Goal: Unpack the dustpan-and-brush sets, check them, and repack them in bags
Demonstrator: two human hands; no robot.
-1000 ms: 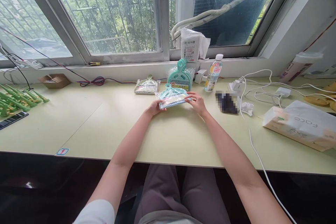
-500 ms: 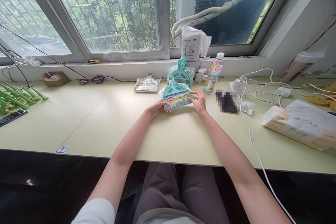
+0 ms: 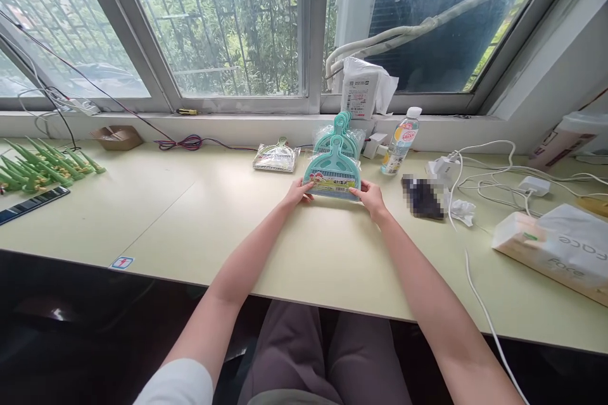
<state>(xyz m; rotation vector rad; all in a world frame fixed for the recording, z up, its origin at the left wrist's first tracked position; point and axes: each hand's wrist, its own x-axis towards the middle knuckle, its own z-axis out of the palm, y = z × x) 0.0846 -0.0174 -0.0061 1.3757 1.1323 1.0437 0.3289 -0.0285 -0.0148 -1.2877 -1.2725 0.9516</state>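
Observation:
My left hand [image 3: 300, 192] and my right hand [image 3: 371, 196] grip the two lower corners of a teal dustpan-and-brush set [image 3: 333, 168] in clear wrap. It is upright, handle loop at the top, with a printed label across its lower part. Right behind it stand several more wrapped teal dustpan sets [image 3: 342, 130], partly hidden by the one I hold. To their left a wrapped set [image 3: 276, 157] with a paler green handle lies on the table.
A drink bottle [image 3: 401, 141], a pixelated dark object [image 3: 424, 197], white chargers and cables [image 3: 534, 186] and a tissue pack [image 3: 551, 250] are on the right. Green spiky pieces [image 3: 40, 166] and a small cardboard box [image 3: 117, 137] are on the left. The window sill runs behind.
The held dustpan set has gone from tilted to level and upright between both hands. My view has shifted slightly, so the table things appear further right and mostly lower.

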